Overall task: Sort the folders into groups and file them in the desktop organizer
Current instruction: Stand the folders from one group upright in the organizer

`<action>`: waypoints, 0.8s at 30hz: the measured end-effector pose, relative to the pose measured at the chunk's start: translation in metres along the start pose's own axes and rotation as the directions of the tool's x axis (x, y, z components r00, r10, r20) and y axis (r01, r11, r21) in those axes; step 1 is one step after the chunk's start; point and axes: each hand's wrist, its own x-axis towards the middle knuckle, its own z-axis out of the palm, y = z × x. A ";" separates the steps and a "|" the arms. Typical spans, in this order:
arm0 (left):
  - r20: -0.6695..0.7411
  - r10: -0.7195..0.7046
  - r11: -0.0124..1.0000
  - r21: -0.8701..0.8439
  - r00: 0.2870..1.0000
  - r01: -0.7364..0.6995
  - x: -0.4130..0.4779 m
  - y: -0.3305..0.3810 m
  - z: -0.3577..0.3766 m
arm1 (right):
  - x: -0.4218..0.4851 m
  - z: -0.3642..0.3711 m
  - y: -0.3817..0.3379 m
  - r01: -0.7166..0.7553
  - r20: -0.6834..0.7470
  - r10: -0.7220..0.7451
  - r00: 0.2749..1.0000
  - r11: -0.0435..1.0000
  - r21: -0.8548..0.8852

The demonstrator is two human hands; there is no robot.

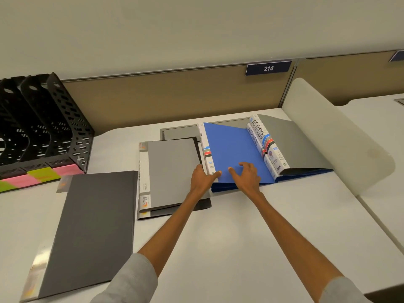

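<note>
1. Head view: you are at the sorting step, working the blue folder (231, 147) at centre-right of the frame, which lies among the ADMIN binders (259, 133) on the desk (240, 226).
2. Your left grip (204, 176) pinches its lower-left edge. Your right grip (247, 176) rests on the cover with bent fingers, holding nothing.
3. Next, probably: lift it free, pass the grey folders (170, 171), and reach the black organizer (43, 127) at upper left.
</note>
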 end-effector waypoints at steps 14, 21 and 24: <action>0.100 -0.147 0.988 -0.042 0.984 0.152 0.014 -0.004 0.001 | -0.001 -0.004 0.021 -0.009 0.120 0.015 0.993 0.998 -0.057; 0.193 -0.311 0.912 -0.217 0.931 0.349 0.004 0.007 -0.022 | -0.003 -0.013 0.022 -0.024 0.137 0.032 0.990 0.998 -0.060; 0.201 -0.268 0.901 -0.295 0.942 0.319 -0.008 0.010 -0.037 | -0.005 -0.016 0.024 -0.022 0.135 0.029 0.990 0.998 -0.055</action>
